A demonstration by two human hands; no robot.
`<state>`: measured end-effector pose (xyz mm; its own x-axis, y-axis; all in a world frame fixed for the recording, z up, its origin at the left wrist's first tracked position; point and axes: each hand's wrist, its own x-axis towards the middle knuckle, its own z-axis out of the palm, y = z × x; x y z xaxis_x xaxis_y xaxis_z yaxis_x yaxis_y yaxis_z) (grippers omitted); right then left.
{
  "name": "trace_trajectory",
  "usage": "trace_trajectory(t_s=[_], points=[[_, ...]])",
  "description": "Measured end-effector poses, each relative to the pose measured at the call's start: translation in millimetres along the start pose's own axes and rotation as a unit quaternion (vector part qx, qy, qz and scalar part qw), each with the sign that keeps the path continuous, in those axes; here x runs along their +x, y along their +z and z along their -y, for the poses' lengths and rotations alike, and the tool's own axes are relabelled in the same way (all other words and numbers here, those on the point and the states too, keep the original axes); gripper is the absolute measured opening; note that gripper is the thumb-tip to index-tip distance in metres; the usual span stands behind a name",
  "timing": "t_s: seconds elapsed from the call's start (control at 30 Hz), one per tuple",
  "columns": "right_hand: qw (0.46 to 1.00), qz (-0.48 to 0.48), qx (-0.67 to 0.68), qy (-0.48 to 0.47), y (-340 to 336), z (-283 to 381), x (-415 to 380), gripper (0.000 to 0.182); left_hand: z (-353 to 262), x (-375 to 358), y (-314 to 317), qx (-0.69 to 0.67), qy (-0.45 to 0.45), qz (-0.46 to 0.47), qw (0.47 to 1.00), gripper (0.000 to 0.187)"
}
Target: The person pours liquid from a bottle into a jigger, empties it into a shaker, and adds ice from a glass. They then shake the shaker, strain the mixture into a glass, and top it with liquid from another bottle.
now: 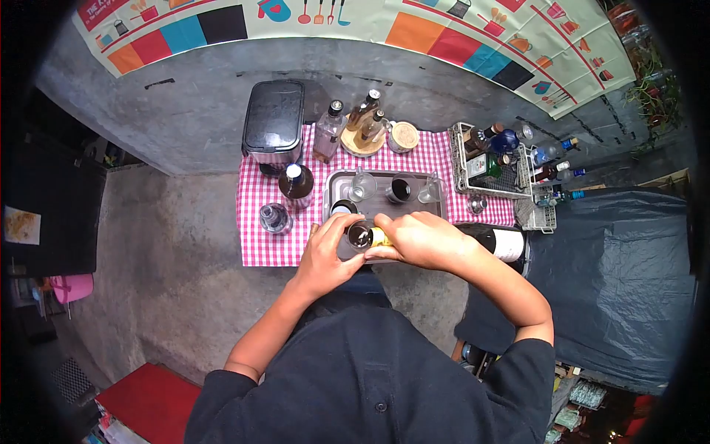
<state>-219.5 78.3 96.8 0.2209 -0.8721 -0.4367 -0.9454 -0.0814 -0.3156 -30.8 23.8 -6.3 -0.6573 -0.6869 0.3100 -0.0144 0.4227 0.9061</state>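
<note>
Over the near edge of a grey tray [384,175], my left hand [327,255] is wrapped around a drinking glass [360,236] with dark liquid in it. My right hand [421,238] is closed on a yellow-labelled object [380,237] right at the glass's side; most of it is hidden by the fingers, and I cannot tell its kind. Behind my hands, the tray bears a glass of dark liquid [400,191], a clear glass [362,186] and another clear glass [429,192]. A dark round vessel [344,207] stands just beyond my left fingertips.
On the checked cloth [255,248] stand a squat clear bottle [274,218], a dark bottle [296,183] and a black-lidded bin [274,118]. Bottles stand at the back beside a lidded jar [403,137]. A wire basket of bottles [488,159] and a large bottle [506,243] are rightward.
</note>
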Motion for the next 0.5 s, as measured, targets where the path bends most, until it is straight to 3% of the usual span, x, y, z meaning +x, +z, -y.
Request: trace_trajectory(t_s=[0.5], points=[[1.000, -0.011, -0.010, -0.007, -3.4, -0.8, -2.2, 0.057, -0.5, 3.9, 1.1, 0.016, -0.007, 0.013, 1.000, 0.056]])
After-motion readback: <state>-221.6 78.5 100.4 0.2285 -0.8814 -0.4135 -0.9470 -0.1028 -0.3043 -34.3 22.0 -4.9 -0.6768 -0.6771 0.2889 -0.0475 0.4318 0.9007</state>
